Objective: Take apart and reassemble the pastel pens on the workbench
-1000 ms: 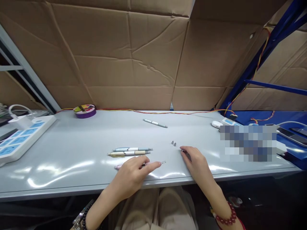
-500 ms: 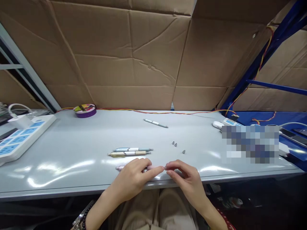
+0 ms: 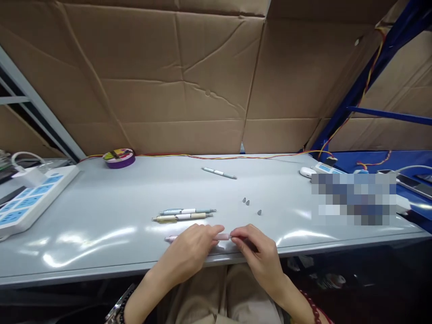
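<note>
My left hand [image 3: 192,246] is closed around the barrel of a pink pen [image 3: 222,236] near the table's front edge. The pen lies sideways, its clip end showing left of the hand and its tip end pointing right. At that tip, my right hand [image 3: 258,245] pinches with thumb and forefinger; the small part between those fingers is mostly hidden. Behind the left hand lie a blue-and-white pen [image 3: 187,211] and a beige pen [image 3: 182,217], side by side, with bare tips to the right. Several small grey cones, such as this pen tip [image 3: 259,212], lie beyond my right hand.
Farther back lies a grey-and-white pen [image 3: 219,173]. A purple tape roll [image 3: 119,159] stands at the back left. Power strips are at the left [image 3: 32,198] and right [image 3: 326,168]. A thin cable [image 3: 202,157] runs along the cardboard wall [image 3: 151,99].
My left forefinger has drawn back from the pen's tip, so more of the pink barrel shows. The right hand still pinches at the tip. The view has shifted slightly.
</note>
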`<state>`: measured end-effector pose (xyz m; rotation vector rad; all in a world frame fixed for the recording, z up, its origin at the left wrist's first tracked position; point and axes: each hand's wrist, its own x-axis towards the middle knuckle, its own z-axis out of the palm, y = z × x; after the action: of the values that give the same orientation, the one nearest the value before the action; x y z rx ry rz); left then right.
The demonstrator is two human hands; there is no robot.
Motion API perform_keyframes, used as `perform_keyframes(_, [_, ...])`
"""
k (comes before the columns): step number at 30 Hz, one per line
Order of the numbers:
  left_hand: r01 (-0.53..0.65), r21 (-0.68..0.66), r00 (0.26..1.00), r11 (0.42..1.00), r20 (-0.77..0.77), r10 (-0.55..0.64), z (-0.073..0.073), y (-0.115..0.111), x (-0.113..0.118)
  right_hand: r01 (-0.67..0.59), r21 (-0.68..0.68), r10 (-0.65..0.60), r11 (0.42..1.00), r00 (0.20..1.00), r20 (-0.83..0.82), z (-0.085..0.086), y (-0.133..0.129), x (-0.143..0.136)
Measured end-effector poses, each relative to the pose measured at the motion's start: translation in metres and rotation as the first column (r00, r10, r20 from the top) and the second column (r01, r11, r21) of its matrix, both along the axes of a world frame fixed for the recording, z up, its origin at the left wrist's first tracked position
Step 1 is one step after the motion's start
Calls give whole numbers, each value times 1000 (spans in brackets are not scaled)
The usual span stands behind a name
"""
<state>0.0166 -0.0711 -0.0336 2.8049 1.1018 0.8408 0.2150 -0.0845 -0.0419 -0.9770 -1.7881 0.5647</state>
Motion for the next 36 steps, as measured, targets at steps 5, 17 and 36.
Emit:
perform_keyframes(5, [49, -49, 999, 998, 14, -49, 0, -1, -2, -6, -45, 5, 999, 999, -35, -1, 2, 3])
perform_keyframes(17, [66, -141, 991, 988, 124, -48, 6, 0, -2, 33, -14, -34, 999, 990, -134, -6, 0, 2])
perform_keyframes(36, [174, -64, 959, 983, 237, -155, 4, 3, -7, -83, -235, 34, 968, 978, -205, 1, 1, 6])
